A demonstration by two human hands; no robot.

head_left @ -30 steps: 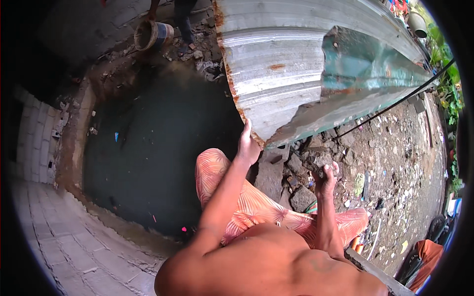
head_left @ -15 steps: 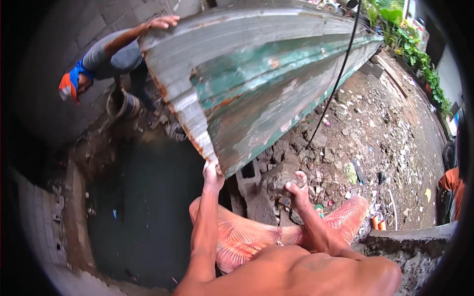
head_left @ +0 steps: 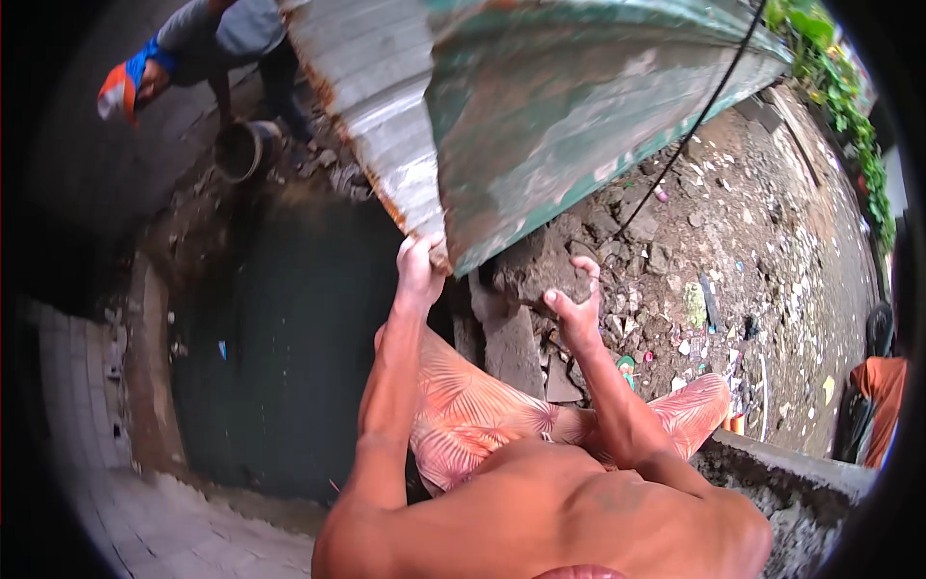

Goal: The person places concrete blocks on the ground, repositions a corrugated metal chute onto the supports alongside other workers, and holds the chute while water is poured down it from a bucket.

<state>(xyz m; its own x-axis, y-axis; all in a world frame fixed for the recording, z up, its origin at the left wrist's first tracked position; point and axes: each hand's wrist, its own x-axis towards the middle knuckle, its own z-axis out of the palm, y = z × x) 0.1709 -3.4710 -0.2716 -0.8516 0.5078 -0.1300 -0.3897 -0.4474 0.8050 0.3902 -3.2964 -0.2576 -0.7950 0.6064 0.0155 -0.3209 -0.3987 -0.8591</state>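
Note:
My left hand [head_left: 421, 265] is closed around the lower corner of the corrugated metal sheets [head_left: 540, 145], which are grey and green with rusty edges. The sheets slant up and away to the right, raised at my end. My right hand [head_left: 577, 307] holds a rough brown rock chunk [head_left: 542, 268], thumb and fingers curled along its right side, just below the sheets' lower edge. A grey concrete block [head_left: 509, 338] lies under that chunk, near my knee.
Dark water fills a walled pit [head_left: 280, 367] at left. A co-worker in an orange cap [head_left: 118, 92] bends beside a bucket [head_left: 246, 150] at the far left. A dark cable [head_left: 690, 125] crosses the sheets. Rubble [head_left: 714, 251] spreads rightward; a low wall [head_left: 791, 461] stands near right.
The sheets' near corner has risen with my left hand. My right hand and the rock chunk have moved up and forward, closer to the sheets. The view has also shifted a little.

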